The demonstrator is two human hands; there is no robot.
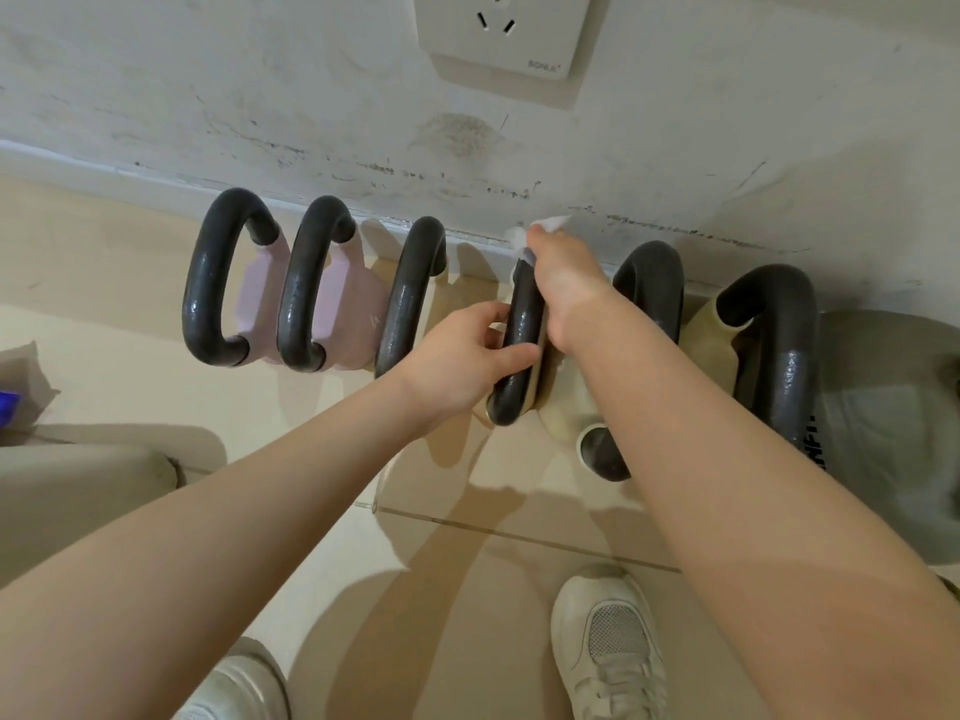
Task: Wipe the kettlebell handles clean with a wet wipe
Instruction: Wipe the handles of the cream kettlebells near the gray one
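Six kettlebells stand in a row along the far wall, the fourth handle (pixel 522 335) running near to far, its near end gripped by the left hand (pixel 462 363), the right hand (pixel 563 293) clutching the wet wipe (pixel 540 228) round its far end.

Six glossy black curved metal kettlebell handles (pixel 522 335) line the scuffed off-white wall (pixel 260 96). Farthest left along that wall, two pale pink kettlebell bodies (pixel 332 304); rightward, cream-yellow bodies (pixel 566 407), then a grey one (pixel 883 407). A white crumpled wet wipe (pixel 545 228) shows against the wall. Beige glossy floor tiles (pixel 104 252) lie below the wall.
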